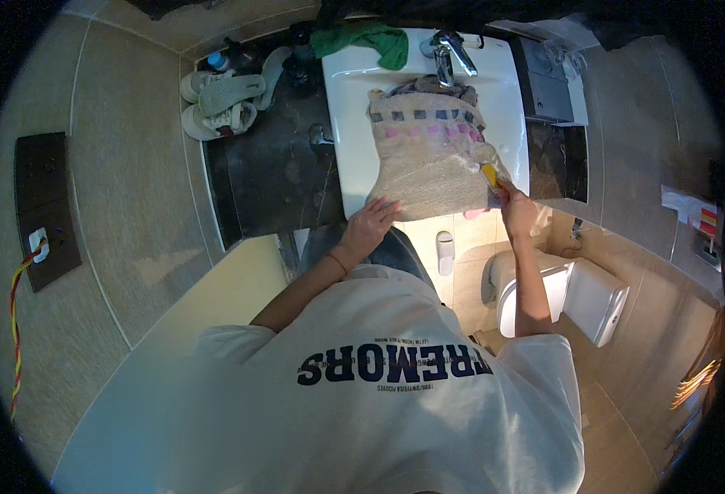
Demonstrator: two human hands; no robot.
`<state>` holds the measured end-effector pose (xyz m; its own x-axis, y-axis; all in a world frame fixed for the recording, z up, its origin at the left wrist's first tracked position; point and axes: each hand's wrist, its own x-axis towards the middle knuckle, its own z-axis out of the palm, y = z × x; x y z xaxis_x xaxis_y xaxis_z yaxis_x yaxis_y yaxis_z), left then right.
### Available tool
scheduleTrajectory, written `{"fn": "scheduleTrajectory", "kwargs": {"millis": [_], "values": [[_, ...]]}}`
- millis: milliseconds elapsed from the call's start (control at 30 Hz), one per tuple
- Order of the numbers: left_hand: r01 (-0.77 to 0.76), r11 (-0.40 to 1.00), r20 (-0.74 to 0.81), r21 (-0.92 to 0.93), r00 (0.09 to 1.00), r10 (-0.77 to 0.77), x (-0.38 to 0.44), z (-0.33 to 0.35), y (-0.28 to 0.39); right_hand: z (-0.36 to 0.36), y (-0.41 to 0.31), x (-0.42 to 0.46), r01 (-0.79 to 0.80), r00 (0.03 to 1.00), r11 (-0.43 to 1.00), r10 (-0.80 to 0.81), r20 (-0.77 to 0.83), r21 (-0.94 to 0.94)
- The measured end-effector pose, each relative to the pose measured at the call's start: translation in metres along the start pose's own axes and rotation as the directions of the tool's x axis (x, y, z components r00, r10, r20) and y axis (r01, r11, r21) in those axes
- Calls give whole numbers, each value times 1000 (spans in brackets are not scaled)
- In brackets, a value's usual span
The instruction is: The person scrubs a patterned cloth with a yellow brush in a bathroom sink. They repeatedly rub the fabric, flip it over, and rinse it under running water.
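Note:
A wet beige cloth mat (427, 176) with rows of dark and pink squares lies spread over the white washbasin (353, 142), its far end bunched beneath the chrome faucet (444, 62). My left hand (372, 225) rests on the mat's near left corner with the fingers laid over the edge. At the mat's right edge, my right hand (518, 207) grips a small brush with a yellow part (489, 174), which touches the cloth. Whitish suds show near the brush. The fingers of my right hand partly hide the brush.
A green cloth (368, 43) hangs over the basin's back left rim. White shoes and insoles (220, 105) lie on the dark stone counter (276, 167) to the left. A grey box (544, 80) stands at the right. Below the basin, a white toilet (560, 290) stands to the right.

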<state>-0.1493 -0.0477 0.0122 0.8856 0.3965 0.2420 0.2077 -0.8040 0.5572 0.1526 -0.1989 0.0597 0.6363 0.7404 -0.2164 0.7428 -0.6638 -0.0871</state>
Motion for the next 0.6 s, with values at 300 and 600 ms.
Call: {"fn": "scheduleTrajectory", "kwargs": {"millis": [300,600], "values": [[-23,1000,20,10,1000,23,4,-3,4,52,17,-27,-8,998,991,0,68,130],[-8,1000,57,20,998,7,-6,8,-7,41,-88,-36,299,951,935,-308,18,190]]}}
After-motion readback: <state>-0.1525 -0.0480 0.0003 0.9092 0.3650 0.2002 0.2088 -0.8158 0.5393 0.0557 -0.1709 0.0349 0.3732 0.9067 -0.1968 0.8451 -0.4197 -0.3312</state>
